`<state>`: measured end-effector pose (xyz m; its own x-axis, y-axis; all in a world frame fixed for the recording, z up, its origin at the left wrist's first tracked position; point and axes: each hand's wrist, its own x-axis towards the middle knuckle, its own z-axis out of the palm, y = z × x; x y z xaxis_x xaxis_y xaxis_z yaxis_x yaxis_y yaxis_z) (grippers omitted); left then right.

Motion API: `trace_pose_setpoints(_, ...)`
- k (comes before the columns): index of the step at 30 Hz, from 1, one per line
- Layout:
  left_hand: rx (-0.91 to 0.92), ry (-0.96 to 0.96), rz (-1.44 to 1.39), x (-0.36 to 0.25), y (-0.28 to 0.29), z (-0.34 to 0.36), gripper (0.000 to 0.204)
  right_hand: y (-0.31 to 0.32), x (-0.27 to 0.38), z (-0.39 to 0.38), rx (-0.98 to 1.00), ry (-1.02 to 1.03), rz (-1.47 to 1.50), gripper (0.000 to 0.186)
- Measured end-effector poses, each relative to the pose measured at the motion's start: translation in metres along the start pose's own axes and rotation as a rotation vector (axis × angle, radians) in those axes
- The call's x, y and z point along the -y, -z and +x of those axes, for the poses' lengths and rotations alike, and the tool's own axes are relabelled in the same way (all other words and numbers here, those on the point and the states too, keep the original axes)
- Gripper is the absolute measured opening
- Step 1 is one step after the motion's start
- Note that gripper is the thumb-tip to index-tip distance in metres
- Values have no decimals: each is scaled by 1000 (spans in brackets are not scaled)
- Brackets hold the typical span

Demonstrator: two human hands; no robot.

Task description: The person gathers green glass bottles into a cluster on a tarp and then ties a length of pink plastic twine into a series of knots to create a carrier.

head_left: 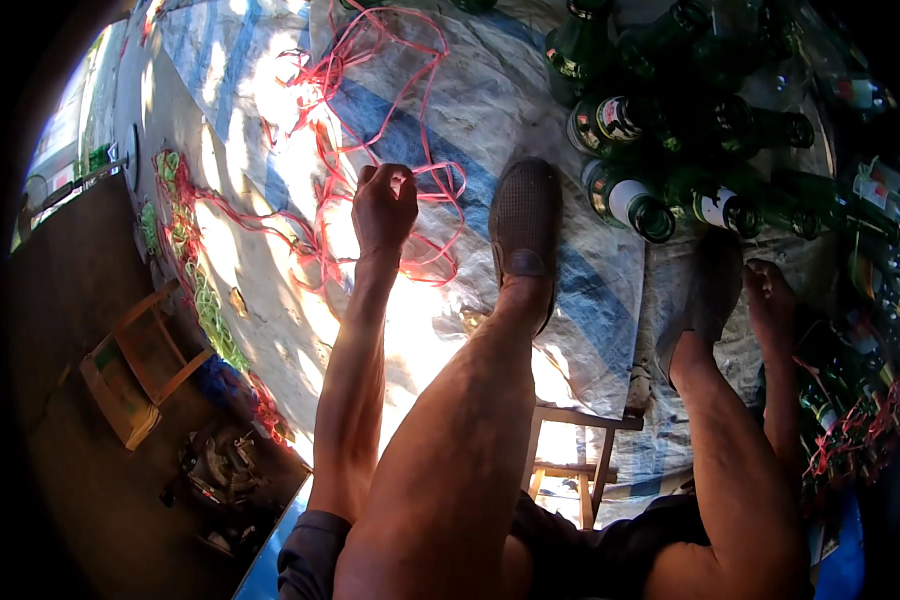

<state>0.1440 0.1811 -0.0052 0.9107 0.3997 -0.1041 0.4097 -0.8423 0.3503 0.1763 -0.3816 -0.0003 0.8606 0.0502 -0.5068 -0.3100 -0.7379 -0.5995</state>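
Observation:
My left hand (pixel 385 208) is raised over the sunlit sheet, its fingers curled into a closed pinch. Loops of thin red plastic string (pixel 332 190) lie around and behind it. Whether a strand runs between its fingers cannot be made out. My right hand (pixel 770 298) hangs low beside my right shoe (pixel 705 285), with curled fingers partly in shadow. What it holds, if anything, is hidden. Just beyond it lie several green glass bottles (pixel 648 215), with necks pointing toward me and some with pale labels. My left shoe (pixel 526 215) rests between the string and the bottles.
A worn white-and-blue tarpaulin (pixel 590 300) covers the ground. Beneath my legs stands a small wooden stool frame (pixel 575 470). More bottles and red string (pixel 870 425) crowd the right edge. At left are a tilted wooden stool (pixel 130 375) and tangled green and red string (pixel 205 290).

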Motion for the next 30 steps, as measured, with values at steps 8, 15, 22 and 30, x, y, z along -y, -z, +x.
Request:
trace_pose_setpoints(8, -181, -28, -300, -27, 55, -47, 14, -19, 14, -18, -26, 99, 68, 25)
trace_pose_setpoints(15, -232, 60, -560, -41, 111, -85, 8, -19, 29, -44, -10, 174, 296, 26)
trace_pose_setpoints(22, -296, 50, -792, -63, 168, -123, 8, 31, 26, -80, 130, 11, 154, 27)
trace_pose_setpoints(30, -365, 172, -1142, -81, 239, -166, 11, 79, 82, -153, 37, -147, 387, 34)
